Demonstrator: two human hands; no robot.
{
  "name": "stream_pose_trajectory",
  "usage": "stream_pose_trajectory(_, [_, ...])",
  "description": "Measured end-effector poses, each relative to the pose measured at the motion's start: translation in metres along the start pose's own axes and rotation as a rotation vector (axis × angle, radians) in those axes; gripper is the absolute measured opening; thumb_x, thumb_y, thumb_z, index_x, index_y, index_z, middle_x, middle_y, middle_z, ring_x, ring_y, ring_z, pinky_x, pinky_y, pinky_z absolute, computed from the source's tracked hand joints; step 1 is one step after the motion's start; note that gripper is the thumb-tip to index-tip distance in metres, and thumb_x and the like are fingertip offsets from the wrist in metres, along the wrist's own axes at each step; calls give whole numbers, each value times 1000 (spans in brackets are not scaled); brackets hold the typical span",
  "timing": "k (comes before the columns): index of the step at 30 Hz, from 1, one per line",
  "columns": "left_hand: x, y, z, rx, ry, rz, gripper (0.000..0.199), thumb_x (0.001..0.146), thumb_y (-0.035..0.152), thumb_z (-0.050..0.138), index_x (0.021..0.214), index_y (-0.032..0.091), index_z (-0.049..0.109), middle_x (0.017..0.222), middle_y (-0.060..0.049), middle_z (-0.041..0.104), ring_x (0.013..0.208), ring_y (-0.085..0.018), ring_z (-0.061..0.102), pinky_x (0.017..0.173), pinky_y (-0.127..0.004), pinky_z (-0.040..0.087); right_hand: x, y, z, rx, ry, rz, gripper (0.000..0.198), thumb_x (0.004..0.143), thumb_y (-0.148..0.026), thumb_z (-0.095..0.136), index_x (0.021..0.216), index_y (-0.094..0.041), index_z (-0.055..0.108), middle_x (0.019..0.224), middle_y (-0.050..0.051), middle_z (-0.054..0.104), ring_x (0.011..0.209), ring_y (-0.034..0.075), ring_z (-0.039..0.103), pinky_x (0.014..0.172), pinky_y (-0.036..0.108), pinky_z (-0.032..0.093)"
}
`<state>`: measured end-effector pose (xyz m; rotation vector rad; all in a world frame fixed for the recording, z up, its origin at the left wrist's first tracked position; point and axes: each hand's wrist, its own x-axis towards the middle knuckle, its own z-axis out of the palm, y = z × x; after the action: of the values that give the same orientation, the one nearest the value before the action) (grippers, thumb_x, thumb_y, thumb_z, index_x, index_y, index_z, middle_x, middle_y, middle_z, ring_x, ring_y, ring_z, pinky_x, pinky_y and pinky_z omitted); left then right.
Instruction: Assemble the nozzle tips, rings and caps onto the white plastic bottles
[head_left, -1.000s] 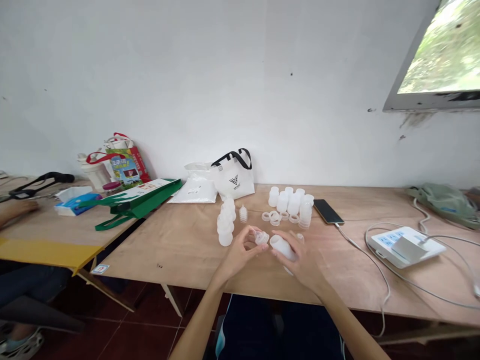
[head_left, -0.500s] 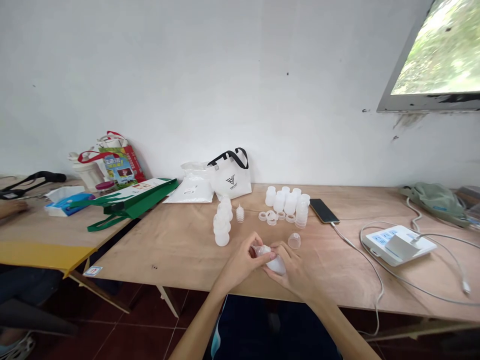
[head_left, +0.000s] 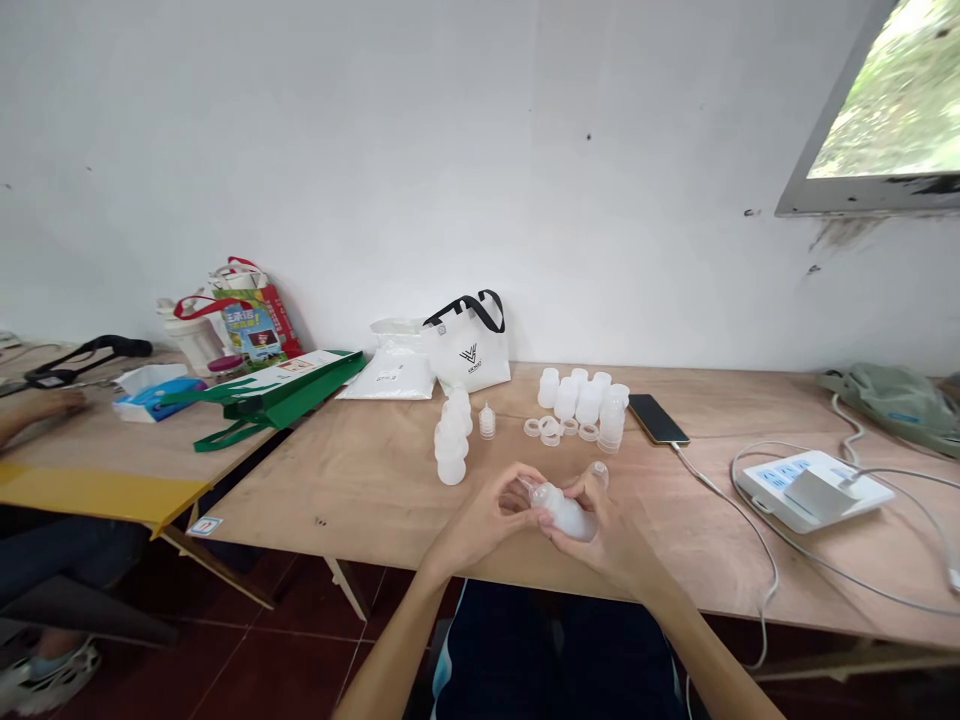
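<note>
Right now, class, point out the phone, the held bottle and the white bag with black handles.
Phone (head_left: pixel 658 419): head view, middle of its dark screen.
Held bottle (head_left: pixel 572 516): head view, side of its whitish body.
White bag (head_left: pixel 474 358): head view, front panel.

Workroom — wooden tables (head_left: pixel 360 500), scuffed wall (head_left: pixel 375 150)

Clear cap (head_left: pixel 599 469) partly hidden behind right-hand fingers (head_left: pixel 585 489), window (head_left: pixel 896 100) cut off

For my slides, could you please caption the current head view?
The right hand grips a white bottle, the left hand at its top, rings beyond.
</note>
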<state>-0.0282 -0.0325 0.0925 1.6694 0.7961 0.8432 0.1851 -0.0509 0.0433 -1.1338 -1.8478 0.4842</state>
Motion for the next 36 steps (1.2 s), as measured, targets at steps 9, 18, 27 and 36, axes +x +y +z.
stream_pose_trajectory(9, [1, 3, 0, 59, 60, -30, 29, 89, 46, 72, 102, 20, 68, 101, -5, 70, 97, -20, 65, 86, -33, 51, -6, -4, -10, -166, -61, -45, 28, 86, -40, 70, 99, -27, 49, 98, 4, 71, 79, 22, 67, 69, 35, 52])
stream_pose_trajectory(18, [-4, 8, -6, 33, -4, 21, 31, 85, 40, 78, 109, 22, 73, 116, -7, 72, 106, -22, 67, 91, -33, 54, -7, -6, -11, -154, -132, -9, 29, 86, -42, 70, 95, -26, 48, 84, 1, 65, 70, 19, 62, 62, 32, 47])
stream_pose_trajectory(27, [2, -1, -1, -103, 5, 45, 23, 78, 36, 85, 88, 17, 77, 104, -7, 75, 98, -22, 71, 91, -33, 56, -3, -9, -18, 207, -273, 155, 48, 84, -44, 76, 121, -29, 50, 104, 3, 69, 94, 23, 69, 81, 37, 57])
stream_pose_trajectory(36, [13, -6, 12, -130, 83, 118, 28, 92, 43, 69, 106, 19, 70, 113, -9, 70, 105, -22, 66, 88, -33, 56, 8, -2, -52, 299, -295, 183, 46, 90, -50, 70, 128, -28, 58, 122, 8, 69, 116, 28, 64, 98, 43, 54])
